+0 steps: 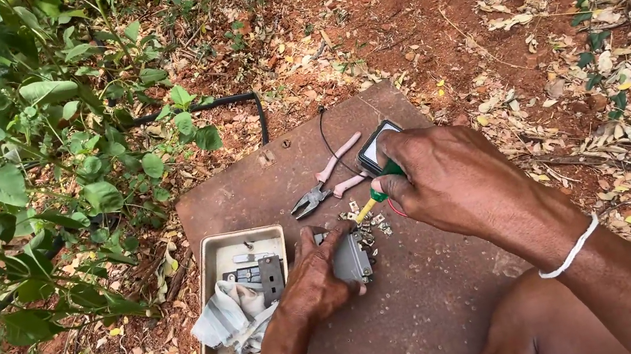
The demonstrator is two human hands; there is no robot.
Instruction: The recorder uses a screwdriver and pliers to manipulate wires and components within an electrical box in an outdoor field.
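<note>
Starting at nine o'clock, we're looking at a big leafy green bush (pixel 9 153) crowding the red dirt, with a black hose (pixel 233 101) curling out from behind it toward twelve. Just inside of that, we're seeing a shallow beige box (pixel 212 251) sitting on the rusty brown metal sheet (pixel 424 305), at about seven o'clock from the middle of the frame. It's holding a crumpled whitish rag (pixel 228 318) and a few small grey metal bits.

Moving right, our left hand (pixel 312 281) is wrapping around a small grey switch block (pixel 350 260), fingers curled tight on it, pressing it down on the sheet right beside the box. At twelve o'clock from that block, pink-handled pliers (pixel 325 184) are lying flat, jaws pointing toward eight. A thin black wire (pixel 330 144) is looping over them.

Then our right hand (pixel 450 179) is pinching a green-and-yellow screwdriver (pixel 371 200), tip angling down toward seven o'clock at the block, with little loose screws and brass pieces (pixel 368 228) scattered just under it. A dark phone-like device (pixel 375 147) is peeking out behind the knuckles. There's a white band (pixel 574 248) on that wrist, and dry leaves (pixel 573 71) are littering everything out at three o'clock.
</note>
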